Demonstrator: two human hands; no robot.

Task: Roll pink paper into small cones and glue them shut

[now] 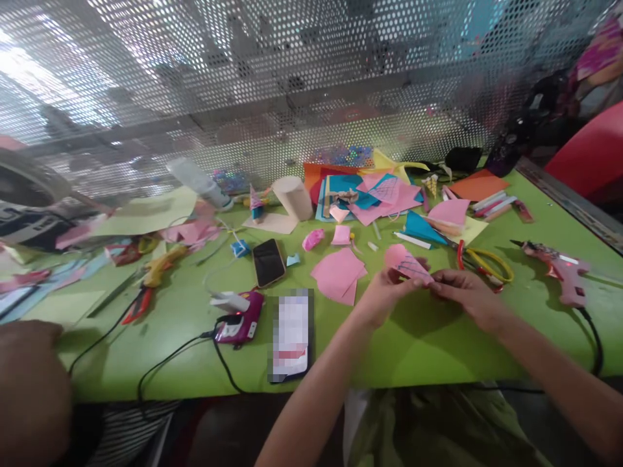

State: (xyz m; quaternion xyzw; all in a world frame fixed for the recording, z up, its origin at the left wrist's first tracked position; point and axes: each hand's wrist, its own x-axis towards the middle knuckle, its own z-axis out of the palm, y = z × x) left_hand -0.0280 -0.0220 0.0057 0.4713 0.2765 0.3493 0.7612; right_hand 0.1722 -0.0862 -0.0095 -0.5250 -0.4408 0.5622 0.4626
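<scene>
Between my two hands is a small pink paper cone [407, 263] with dark criss-cross lines on it. My left hand [389, 285] grips its side, fingers closed around it. At the narrow tip, the fingers of my right hand [457, 292] pinch the paper. Left of my hands lies a cut piece of pink paper [338, 275] on the green table. Scissors with yellow and red handles [487, 264] rest just beyond my right hand. Farther right is a pink hot glue gun [559, 269] with a lit red light.
A phone with a lit screen [293, 334], a dark phone [269, 263] and a magenta power socket box [241, 321] lie to the left. Coloured paper [384, 194] is piled at the back, before a perforated metal screen [292, 97]. Another person's arm [32, 389] enters at far left.
</scene>
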